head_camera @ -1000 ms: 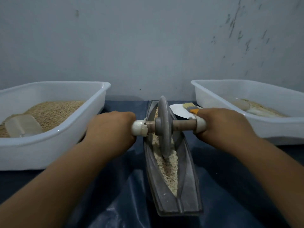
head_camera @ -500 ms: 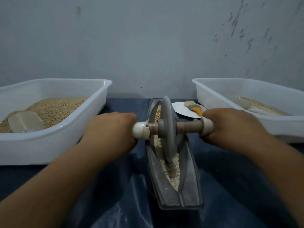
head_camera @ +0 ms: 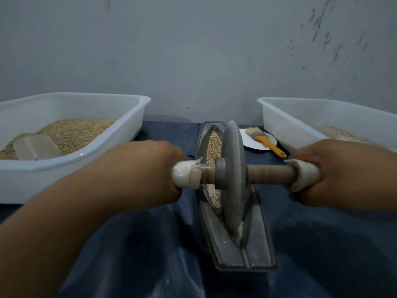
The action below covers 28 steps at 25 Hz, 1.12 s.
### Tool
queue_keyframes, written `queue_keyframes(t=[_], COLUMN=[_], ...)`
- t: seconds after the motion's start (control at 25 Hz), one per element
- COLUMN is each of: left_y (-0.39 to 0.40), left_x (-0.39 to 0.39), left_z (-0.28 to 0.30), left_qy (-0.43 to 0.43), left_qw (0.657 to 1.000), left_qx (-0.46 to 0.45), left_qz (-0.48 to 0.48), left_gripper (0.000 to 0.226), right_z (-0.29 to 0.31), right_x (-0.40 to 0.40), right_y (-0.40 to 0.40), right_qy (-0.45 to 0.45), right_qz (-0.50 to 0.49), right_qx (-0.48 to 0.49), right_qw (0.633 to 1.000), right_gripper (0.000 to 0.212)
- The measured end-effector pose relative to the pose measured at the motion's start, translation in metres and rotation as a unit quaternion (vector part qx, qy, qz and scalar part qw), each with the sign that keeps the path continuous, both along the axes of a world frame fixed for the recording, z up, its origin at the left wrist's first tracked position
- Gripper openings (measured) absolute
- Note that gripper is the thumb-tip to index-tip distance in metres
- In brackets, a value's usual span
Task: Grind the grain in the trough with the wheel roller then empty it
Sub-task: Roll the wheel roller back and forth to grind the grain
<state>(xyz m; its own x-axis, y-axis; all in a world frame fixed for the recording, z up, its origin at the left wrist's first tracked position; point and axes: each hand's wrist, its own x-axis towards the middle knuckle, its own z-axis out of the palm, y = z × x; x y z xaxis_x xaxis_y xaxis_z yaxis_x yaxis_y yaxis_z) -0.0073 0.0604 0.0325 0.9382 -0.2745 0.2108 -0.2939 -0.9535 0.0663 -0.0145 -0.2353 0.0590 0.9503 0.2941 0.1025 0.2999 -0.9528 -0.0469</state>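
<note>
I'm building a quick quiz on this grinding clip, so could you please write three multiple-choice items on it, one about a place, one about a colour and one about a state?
1. Where does the brush lie?
A. in the left tub
B. on the white plate, right of the trough
C. in the trough

2. What colour is the brush's handle?
A. orange
B. green
C. black

3. How is the wheel roller held?
A. by one hand only
B. by no hand
C. by both hands on its axle ends

Answers:
1 B: the bristles rest on the white plate beside the trough.
2 A: the handle shows orange.
3 C: the left hand and right hand each grip a wrapped axle end, with the wheel down in the trough.
</note>
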Motion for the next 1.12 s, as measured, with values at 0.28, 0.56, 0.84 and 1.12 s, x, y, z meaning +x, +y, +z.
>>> queue_keyframes(t=[0.28, 0.56, 0.84, 1.12], left_y=[-0.021, 0.005, -0.02, 0.001], left_x=[0.029, -0.004, 0.031, 0.002], left_z=[-0.01, 0.0, -0.014, 0.002], left_qy=[-0.101, 0.015, -0.142, -0.022], left_qw=[0.992, 1.0, 0.985, 0.999], left_qx=[0.024, -0.007, 0.031, 0.027], left_qz=[0.068, -0.007, 0.09, -0.004], left_gripper=[0.018, 0.026, 0.02, 0.015], right_z=[-0.026, -0.002, -0.032, 0.003], right_x=[0.039, -0.002, 0.046, -0.001], right_y=[0.028, -0.005, 0.03, -0.006], right_qy=[-0.131, -0.011, -0.169, 0.044], right_qz=[-0.073, 0.015, -0.086, 0.005], right_qx=[0.003, 0.003, 0.015, 0.023], right_qw=[0.989, 1.0, 0.982, 0.999], right_gripper=[0.008, 0.044, 0.013, 0.042])
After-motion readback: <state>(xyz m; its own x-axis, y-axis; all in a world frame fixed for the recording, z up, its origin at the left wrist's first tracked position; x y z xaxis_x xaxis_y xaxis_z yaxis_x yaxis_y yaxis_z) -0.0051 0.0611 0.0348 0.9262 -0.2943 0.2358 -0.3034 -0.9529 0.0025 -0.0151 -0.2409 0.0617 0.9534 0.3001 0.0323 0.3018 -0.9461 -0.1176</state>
